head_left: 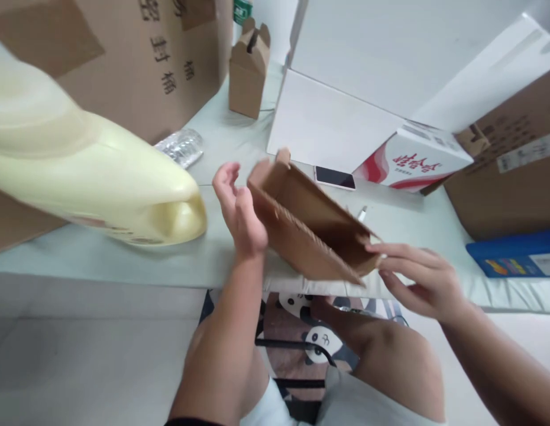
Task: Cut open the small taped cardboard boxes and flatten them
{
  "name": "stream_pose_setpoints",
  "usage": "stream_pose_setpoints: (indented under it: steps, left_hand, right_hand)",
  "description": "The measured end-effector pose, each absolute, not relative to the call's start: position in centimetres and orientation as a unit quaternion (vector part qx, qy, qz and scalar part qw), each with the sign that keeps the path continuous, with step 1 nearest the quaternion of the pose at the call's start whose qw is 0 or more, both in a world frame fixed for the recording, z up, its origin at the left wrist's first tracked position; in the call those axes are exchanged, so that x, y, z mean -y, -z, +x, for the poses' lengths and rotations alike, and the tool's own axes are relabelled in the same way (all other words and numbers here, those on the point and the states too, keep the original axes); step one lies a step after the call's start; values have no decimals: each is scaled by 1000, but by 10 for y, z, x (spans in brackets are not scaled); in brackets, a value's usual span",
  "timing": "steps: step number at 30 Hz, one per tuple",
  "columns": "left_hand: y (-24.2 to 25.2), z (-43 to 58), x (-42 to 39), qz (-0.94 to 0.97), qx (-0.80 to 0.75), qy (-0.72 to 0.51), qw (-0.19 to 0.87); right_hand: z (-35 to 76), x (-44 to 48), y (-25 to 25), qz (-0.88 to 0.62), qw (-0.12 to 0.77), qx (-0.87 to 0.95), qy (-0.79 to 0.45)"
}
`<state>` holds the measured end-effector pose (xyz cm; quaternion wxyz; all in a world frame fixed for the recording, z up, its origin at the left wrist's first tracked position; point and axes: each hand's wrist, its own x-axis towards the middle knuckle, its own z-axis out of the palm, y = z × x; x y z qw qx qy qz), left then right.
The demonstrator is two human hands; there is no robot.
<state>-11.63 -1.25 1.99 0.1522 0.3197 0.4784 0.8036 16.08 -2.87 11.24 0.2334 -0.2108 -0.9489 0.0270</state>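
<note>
A small brown cardboard box (301,236), its top gaping, is tilted at the front of the covered table, between my two hands. My right hand (419,275) pinches the edge of the box's right end, fingertips at the rim and thumb below. At the opposite end, my left hand (242,210) is raised with its fingers curved and its thumb apart, holding nothing. Whether its palm touches the cardboard I cannot tell. Just behind the box lie a phone (335,177) with a dark screen and a small white-and-dark tool (362,213), partly hidden.
A large pale yellow object (124,183) looms close on the left, before a big carton (137,77). A clear plastic bottle (181,148), a folded gable box (248,71), white boxes (332,124), a red-and-white box (408,163) and a blue box (514,254) surround the work area.
</note>
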Motion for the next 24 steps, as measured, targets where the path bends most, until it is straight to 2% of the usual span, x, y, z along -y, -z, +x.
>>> stream_pose_setpoints:
  steps: [3, 5, 10, 18, 24]
  left_hand:
    - [-20, -98, 7, 444, -384, -761, 276]
    - [-19, -82, 3, 500, -352, -735, 294]
    - [-10, -57, -11, 521, -370, -740, 210]
    - [-4, -47, -18, 507, -404, -749, 137]
    - [2, -44, -19, 521, -453, -709, 144]
  right_hand:
    - [197, 60, -87, -261, 253, 931, -32]
    - [207, 65, -64, -296, 296, 908, -17]
    - [212, 44, -29, -427, 414, 804, 34]
    - [211, -13, -37, -580, 469, 659, -91]
    - [209, -22, -18, -541, 563, 611, -132]
